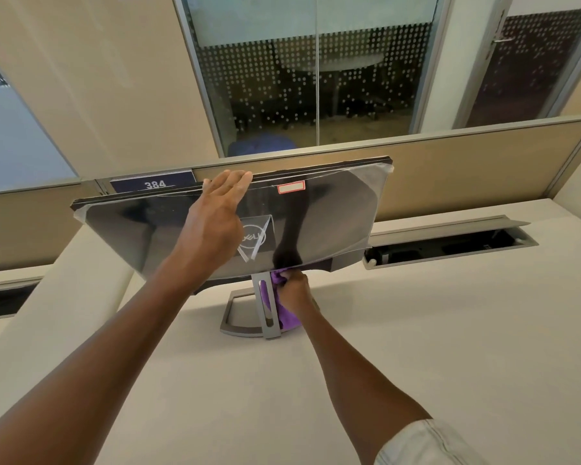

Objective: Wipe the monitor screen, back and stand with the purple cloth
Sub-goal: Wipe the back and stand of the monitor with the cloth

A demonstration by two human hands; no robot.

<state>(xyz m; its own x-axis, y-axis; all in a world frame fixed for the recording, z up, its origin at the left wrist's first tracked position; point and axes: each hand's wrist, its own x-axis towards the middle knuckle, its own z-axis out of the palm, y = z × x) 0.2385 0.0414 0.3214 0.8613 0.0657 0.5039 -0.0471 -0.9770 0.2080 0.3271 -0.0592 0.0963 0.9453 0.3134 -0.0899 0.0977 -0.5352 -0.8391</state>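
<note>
**Stand Wiped Under a Tilted Panel**

While the monitor [228,223] stood near the far edge of the table [416,330] with its glossy back toward the camera, the left hand [220,209] lay flat and open against it, fingertips at the top edge, steadying the tilt. Lower and to the right, the right hand [292,292] gripped the bunched purple cloth [284,313] against the stand [265,303], just beneath the panel's bottom edge. The stand's neck ran upright, so strokes would likely travel down it toward the base; the right hand was plainly the nearer one. Whether the cloth wrapped fully round the neck could not be told.
</note>
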